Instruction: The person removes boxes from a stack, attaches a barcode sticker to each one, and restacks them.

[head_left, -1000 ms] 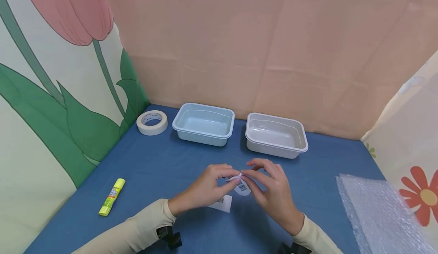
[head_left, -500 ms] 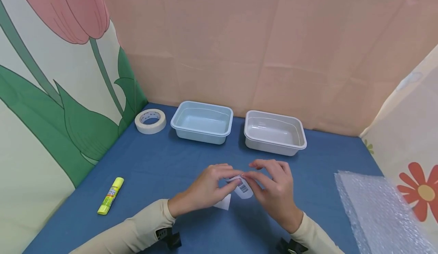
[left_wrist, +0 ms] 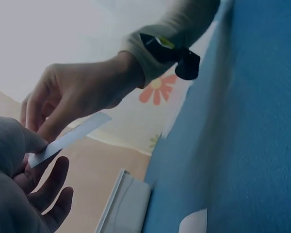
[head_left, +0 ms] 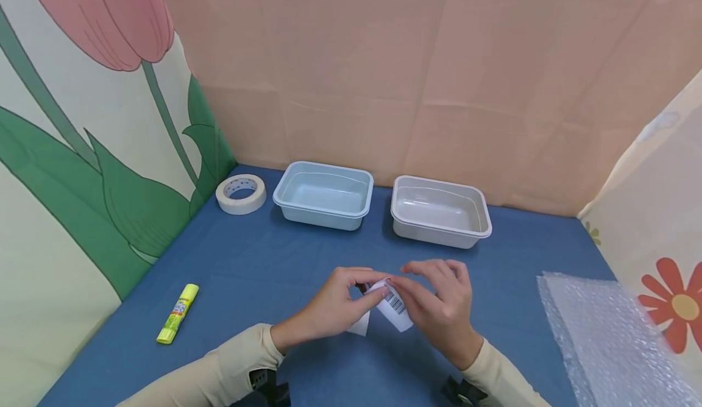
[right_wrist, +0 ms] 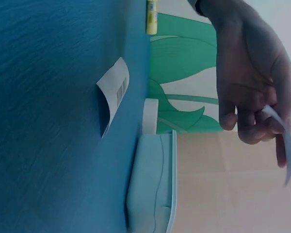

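Between both hands is a small white paper label with a printed barcode (head_left: 396, 312), held above the table. My left hand (head_left: 337, 303) pinches its left edge between thumb and fingers. At its upper edge, the thumb and forefinger of my right hand (head_left: 443, 306) pinch it too, while other fingers are raised. Seen edge-on in the left wrist view, the label (left_wrist: 70, 138) is a slightly bent strip. A second barcode label (right_wrist: 115, 87) lies curled on the blue table below, partly hidden by the left hand in the head view.
A light blue tub (head_left: 323, 219) and a grey tub (head_left: 436, 235) stand at the back. Left of them lies a roll of masking tape (head_left: 225, 198). A yellow-green glue stick (head_left: 178, 314) is at the left, bubble wrap (head_left: 609, 334) at the right.
The held label has tilted and more of its lower part shows between the hands. My right hand has shifted slightly right and down; the left stays nearly in place.
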A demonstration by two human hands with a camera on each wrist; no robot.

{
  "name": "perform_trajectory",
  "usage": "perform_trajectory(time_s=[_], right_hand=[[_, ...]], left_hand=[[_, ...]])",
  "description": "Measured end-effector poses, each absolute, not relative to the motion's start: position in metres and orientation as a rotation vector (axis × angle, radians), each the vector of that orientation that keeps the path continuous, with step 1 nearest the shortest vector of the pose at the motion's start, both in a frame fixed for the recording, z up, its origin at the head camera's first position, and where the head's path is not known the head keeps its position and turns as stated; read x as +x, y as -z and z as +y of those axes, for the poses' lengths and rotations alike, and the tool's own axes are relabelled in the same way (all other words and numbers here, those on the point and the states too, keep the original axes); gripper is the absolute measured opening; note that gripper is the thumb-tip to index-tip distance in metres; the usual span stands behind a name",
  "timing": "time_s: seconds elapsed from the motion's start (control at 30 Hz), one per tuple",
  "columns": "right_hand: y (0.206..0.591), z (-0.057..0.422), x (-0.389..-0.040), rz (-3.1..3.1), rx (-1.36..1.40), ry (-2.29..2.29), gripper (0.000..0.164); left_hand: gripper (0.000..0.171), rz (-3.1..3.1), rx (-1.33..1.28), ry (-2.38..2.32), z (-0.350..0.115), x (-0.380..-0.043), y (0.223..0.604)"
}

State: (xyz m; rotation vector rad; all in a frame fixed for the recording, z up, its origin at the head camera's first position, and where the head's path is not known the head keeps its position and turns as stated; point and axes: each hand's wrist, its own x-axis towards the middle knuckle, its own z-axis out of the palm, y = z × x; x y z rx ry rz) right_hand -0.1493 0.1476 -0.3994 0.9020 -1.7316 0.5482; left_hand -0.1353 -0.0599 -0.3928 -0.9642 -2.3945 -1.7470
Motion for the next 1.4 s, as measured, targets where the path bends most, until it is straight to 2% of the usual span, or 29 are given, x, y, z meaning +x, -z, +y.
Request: perform_trajectory(time_s=[0.27,0.57,1.4], right_hand=[[0.4001,0.1479,-0.1497,-1.66,0.954,-0.513,0.027],[0.3988,0.1473,-0.1509,-1.619,0.953,-0.536,0.03],[0.4004,0.1478,-0.149,-1.681,0.951,-0.656,0.026]], left_hand=[[0.027,-2.386,-0.915,1.872,-0.0582,-0.1332,0.3928],[0.027,-2.368,-0.94,1.949,-0.058,-0.1334,0.3936],[0.026,-2.307,-1.013,1.744,-0.0572,-0.131,0.4001]])
